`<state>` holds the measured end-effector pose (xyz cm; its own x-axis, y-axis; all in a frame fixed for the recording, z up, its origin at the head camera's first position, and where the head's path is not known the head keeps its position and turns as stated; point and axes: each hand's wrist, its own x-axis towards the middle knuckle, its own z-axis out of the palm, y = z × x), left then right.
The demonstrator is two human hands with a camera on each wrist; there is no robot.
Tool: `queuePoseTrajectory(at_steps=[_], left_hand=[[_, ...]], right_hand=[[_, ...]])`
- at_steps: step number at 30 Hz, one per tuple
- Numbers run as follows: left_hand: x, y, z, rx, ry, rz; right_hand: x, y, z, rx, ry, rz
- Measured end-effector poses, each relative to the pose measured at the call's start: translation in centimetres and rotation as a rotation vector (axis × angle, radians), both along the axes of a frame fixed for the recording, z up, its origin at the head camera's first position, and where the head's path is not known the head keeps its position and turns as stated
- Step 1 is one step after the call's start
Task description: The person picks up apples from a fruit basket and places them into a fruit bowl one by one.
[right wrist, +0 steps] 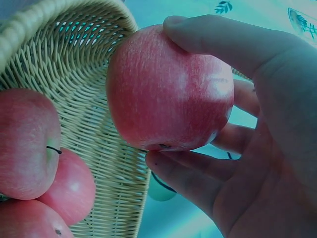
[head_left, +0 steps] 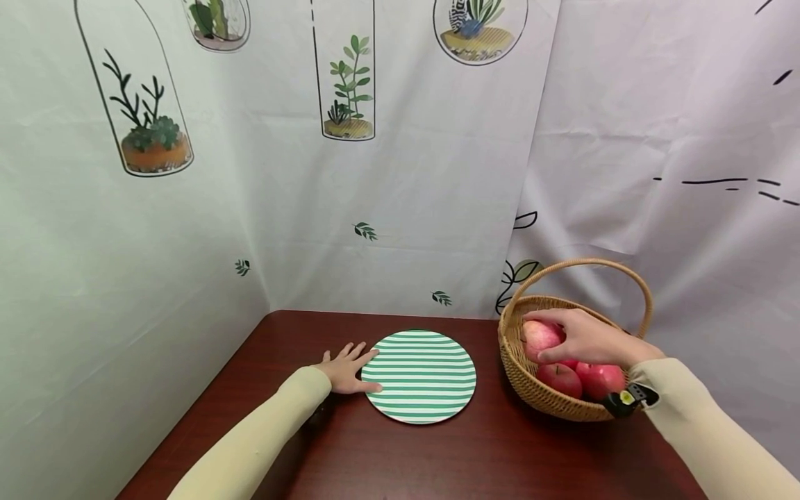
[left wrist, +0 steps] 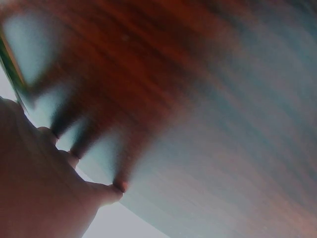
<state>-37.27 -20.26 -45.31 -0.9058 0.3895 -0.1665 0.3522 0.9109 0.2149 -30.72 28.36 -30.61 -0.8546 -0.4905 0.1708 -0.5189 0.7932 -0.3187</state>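
Observation:
My right hand (head_left: 590, 337) grips a red apple (head_left: 541, 339) over the left part of a wicker basket (head_left: 514, 375). In the right wrist view, the thumb and fingers curl round this apple (right wrist: 166, 94), which looks lifted clear of the other apples (right wrist: 25, 144). To the left, my left hand (head_left: 345, 369) lies with fingers spread on the table, thumb and fingertip at the left rim of a round green-and-white striped placemat (head_left: 420, 378). The left wrist view shows the hand (left wrist: 44, 183) flat, with its fingers reflected in the glossy tabletop.
The dark brown table (head_left: 387, 458) meets a white printed curtain (head_left: 387, 208) at the back and left. The basket's tall arched handle (head_left: 587, 262) rises over the apples. A dark band with a yellow flower (head_left: 626, 398) sits on my right wrist.

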Motion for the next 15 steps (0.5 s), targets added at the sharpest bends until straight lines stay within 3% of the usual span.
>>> queuePoseTrajectory(at_steps=[6, 15], left_hand=[[0.3, 0.0, 0.5, -0.005, -0.005, 0.0], [0.1, 0.1, 0.2, 0.005, 0.002, 0.003]], right_hand=[[0.5, -0.5, 0.5, 0.012, 0.027, 0.019], [1.3, -1.9, 1.2, 0.018, 0.045, 0.045]])
